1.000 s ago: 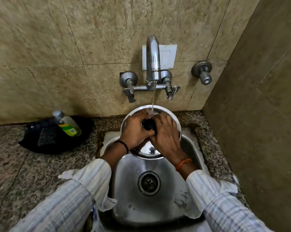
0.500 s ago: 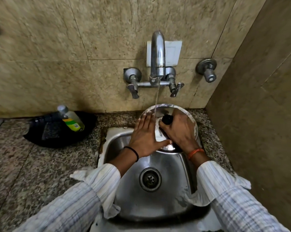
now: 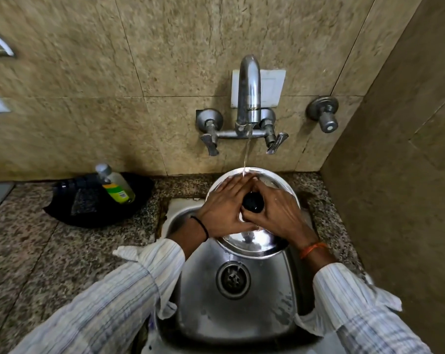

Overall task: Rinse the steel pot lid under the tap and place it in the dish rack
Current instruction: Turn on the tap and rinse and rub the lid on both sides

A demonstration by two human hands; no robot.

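Note:
A round steel pot lid [image 3: 252, 242] with a black knob [image 3: 252, 202] is held tilted over the back of the steel sink [image 3: 241, 315]. Water runs from the wall tap [image 3: 249, 93] onto the lid's far edge and my fingertips. My left hand [image 3: 222, 212] lies flat across the lid's left side, fingers stretched toward the stream. My right hand [image 3: 280, 214] covers the right side beside the knob, with its fingers along the lid. The lid's middle is hidden under both hands. No dish rack is in view.
A black pan [image 3: 96, 200] with a tilted dish soap bottle [image 3: 115, 185] in it sits on the granite counter [image 3: 37, 251] left of the sink. A spare tap valve [image 3: 324, 116] sticks out of the tiled wall. A side wall closes off the right.
The lid has shifted back toward the centre under the stream. My left hand went from flat beside the knob to spread over the lid, fingertips in the water; both hands rub around the knob.

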